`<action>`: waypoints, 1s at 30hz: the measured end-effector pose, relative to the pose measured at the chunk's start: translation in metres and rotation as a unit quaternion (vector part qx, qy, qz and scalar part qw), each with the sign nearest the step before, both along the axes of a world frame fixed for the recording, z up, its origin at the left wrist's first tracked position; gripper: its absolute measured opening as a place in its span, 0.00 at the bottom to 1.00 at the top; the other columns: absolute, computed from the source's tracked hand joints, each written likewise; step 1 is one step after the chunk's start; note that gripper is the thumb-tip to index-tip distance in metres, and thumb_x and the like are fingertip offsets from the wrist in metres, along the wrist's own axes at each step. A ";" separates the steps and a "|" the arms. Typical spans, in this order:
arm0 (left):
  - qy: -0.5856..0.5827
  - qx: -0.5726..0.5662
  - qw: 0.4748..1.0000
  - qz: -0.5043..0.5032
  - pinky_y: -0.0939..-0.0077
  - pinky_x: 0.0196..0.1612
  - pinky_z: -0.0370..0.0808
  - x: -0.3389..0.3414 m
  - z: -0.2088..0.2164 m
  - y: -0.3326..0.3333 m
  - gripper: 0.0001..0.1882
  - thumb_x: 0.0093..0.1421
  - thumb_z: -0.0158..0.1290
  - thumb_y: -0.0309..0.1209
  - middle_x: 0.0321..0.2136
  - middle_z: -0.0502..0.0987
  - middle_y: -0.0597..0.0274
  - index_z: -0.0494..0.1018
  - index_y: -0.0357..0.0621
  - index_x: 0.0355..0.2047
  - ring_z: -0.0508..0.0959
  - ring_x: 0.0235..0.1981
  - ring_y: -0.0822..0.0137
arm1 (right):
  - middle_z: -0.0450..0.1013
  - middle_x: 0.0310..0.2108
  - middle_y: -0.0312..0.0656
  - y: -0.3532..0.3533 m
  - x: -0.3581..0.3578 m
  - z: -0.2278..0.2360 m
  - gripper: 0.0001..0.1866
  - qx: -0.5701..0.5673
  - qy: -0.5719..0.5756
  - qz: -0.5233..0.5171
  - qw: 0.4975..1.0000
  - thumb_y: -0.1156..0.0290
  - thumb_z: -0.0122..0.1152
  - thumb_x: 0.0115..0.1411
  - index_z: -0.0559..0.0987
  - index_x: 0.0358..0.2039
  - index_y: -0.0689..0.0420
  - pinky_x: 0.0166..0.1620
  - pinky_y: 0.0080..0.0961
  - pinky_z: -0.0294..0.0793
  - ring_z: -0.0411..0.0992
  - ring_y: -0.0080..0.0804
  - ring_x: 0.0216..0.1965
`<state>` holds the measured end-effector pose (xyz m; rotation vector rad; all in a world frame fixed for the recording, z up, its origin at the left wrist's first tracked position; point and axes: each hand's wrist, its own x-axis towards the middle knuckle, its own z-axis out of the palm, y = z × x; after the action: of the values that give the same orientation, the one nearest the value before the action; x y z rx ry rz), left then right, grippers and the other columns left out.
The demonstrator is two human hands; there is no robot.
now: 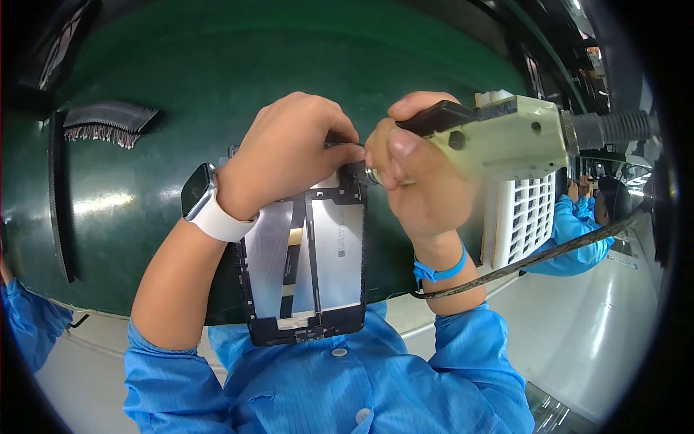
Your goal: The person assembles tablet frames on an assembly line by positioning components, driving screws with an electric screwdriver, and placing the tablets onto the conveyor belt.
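Note:
An open tablet body (340, 249), with a black frame and silvery inside, lies in front of me, its near edge against my blue smock. My left hand (293, 148), with a white-strapped watch (199, 192) on the wrist, bends over its far end. Thumb and fingers are pinched there; whatever they hold is hidden. My right hand (426, 173) is wrapped round a pale-green electric screwdriver (517, 137) with a black lever. The tool lies nearly level, its metal tip close to my left fingertips at the tablet's far right corner.
Right of my right hand stands a white gridded tray (531, 217). A dark cord (535, 257) runs from beside my blue wrist strap (441, 271) toward the right. A curved black fringed strip (108, 123) lies on the green table (144, 239). People in blue sit at both sides.

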<state>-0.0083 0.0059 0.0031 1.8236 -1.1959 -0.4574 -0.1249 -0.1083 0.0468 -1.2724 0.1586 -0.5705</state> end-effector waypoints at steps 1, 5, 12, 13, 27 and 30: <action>-0.006 -0.007 1.000 -0.001 0.63 0.35 0.75 0.001 -0.001 0.001 0.07 0.50 0.62 0.32 0.26 0.80 0.55 0.83 0.43 0.27 0.79 0.31 0.53 | 0.73 0.26 0.40 0.001 0.001 0.000 0.11 -0.009 0.002 0.001 1.000 0.87 0.60 0.51 0.76 0.37 0.64 0.21 0.16 0.66 0.68 0.20 0.20; -0.012 -0.007 1.000 0.001 0.62 0.36 0.76 0.005 0.002 0.004 0.07 0.49 0.63 0.33 0.27 0.81 0.56 0.83 0.44 0.26 0.80 0.31 0.53 | 0.73 0.28 0.40 0.001 0.002 0.000 0.10 -0.014 0.011 0.027 0.999 0.85 0.62 0.52 0.76 0.36 0.62 0.23 0.17 0.68 0.68 0.20 0.21; -0.074 -0.009 0.997 0.009 0.62 0.41 0.77 -0.003 -0.010 0.001 0.08 0.47 0.63 0.30 0.29 0.80 0.60 0.81 0.45 0.29 0.79 0.36 0.54 | 0.72 0.24 0.39 0.006 -0.010 -0.006 0.09 -0.064 0.021 -0.017 0.998 0.78 0.64 0.54 0.74 0.35 0.60 0.22 0.16 0.67 0.67 0.20 0.20; -0.079 -0.044 0.996 0.017 0.62 0.41 0.77 -0.006 -0.007 0.001 0.07 0.47 0.62 0.30 0.29 0.80 0.60 0.82 0.46 0.29 0.80 0.36 0.53 | 0.72 0.24 0.39 0.004 -0.013 -0.009 0.09 -0.054 0.013 -0.011 0.998 0.78 0.62 0.55 0.73 0.36 0.60 0.22 0.16 0.66 0.67 0.20 0.20; -0.224 -0.064 0.971 0.047 0.63 0.42 0.70 -0.041 0.018 0.031 0.15 0.46 0.65 0.32 0.36 0.73 0.61 0.78 0.42 0.35 0.71 0.42 0.57 | 0.69 0.22 0.36 0.003 -0.010 -0.005 0.08 -0.018 0.021 -0.023 0.999 0.81 0.60 0.54 0.73 0.35 0.61 0.22 0.15 0.65 0.66 0.18 0.18; -0.179 0.010 0.979 -0.101 0.58 0.46 0.68 -0.086 0.028 0.080 0.21 0.48 0.64 0.39 0.39 0.71 0.58 0.75 0.40 0.39 0.70 0.45 0.54 | 0.66 0.20 0.35 -0.023 -0.022 0.009 0.10 -0.058 -0.036 -0.046 0.997 0.79 0.57 0.56 0.70 0.39 0.62 0.21 0.17 0.63 0.64 0.19 0.18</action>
<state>-0.0940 0.0861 0.0311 1.8606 -1.6365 -0.2573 -0.1471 -0.1314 0.0558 -1.3598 0.1251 -0.7119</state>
